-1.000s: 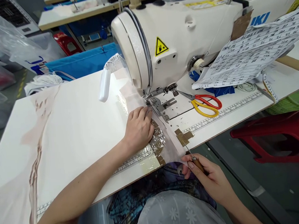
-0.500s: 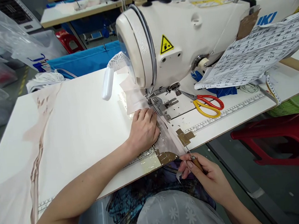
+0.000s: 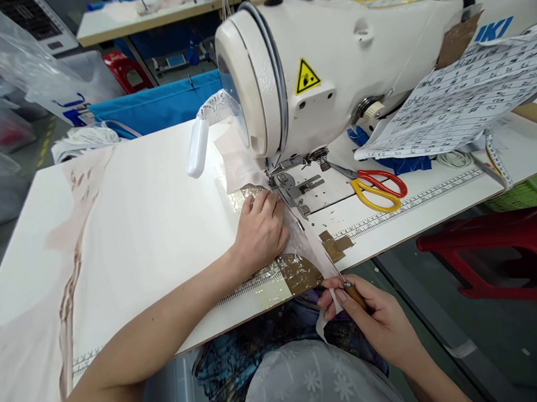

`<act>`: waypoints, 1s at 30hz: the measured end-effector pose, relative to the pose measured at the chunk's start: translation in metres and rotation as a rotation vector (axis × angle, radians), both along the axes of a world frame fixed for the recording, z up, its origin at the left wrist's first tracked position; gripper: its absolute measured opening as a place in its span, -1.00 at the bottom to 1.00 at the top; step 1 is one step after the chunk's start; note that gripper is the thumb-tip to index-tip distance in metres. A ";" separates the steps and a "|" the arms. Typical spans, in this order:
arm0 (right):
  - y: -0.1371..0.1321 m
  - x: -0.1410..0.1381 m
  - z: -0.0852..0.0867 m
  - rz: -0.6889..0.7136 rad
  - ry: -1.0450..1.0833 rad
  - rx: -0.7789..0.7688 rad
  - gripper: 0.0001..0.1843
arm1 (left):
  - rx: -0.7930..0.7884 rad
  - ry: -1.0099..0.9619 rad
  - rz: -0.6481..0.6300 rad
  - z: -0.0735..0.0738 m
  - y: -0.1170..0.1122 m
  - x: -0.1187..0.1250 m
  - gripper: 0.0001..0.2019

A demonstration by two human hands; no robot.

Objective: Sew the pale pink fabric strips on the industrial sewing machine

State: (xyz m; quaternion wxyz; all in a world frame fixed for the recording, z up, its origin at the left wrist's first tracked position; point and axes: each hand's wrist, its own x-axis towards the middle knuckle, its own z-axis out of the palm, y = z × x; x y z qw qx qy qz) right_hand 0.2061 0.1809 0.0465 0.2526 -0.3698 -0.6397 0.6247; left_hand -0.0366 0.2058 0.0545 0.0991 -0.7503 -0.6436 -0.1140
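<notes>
The pale pink fabric (image 3: 306, 242) lies under the sewing machine's presser foot (image 3: 274, 181) and runs as a narrowing strip toward the table's front edge. My left hand (image 3: 262, 230) rests on it just in front of the foot, fingers curled and pressed down; the fingertips are partly hidden. At the table edge my right hand (image 3: 359, 307) grips a wooden-handled awl (image 3: 355, 294), its thin metal shaft pointing up along the strip. The same hand's fingers also pinch the strip's end, and a loose tail hangs below them.
Red-and-yellow scissors (image 3: 377, 188) lie right of the needle area. A printed sheet (image 3: 458, 101) leans over the table below the machine arm (image 3: 332, 57). More pale fabric (image 3: 77, 237) trails off the left side. A red stool (image 3: 494, 248) stands at right.
The fabric has shifted by the foot, so brown tape now shows behind my left hand. A longer tail hangs from my right hand. The view has moved slightly.
</notes>
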 end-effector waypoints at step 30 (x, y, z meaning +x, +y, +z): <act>0.055 -0.044 0.017 -0.035 -0.473 0.742 -0.60 | 0.100 -0.579 -0.051 -0.011 0.038 -0.053 -0.81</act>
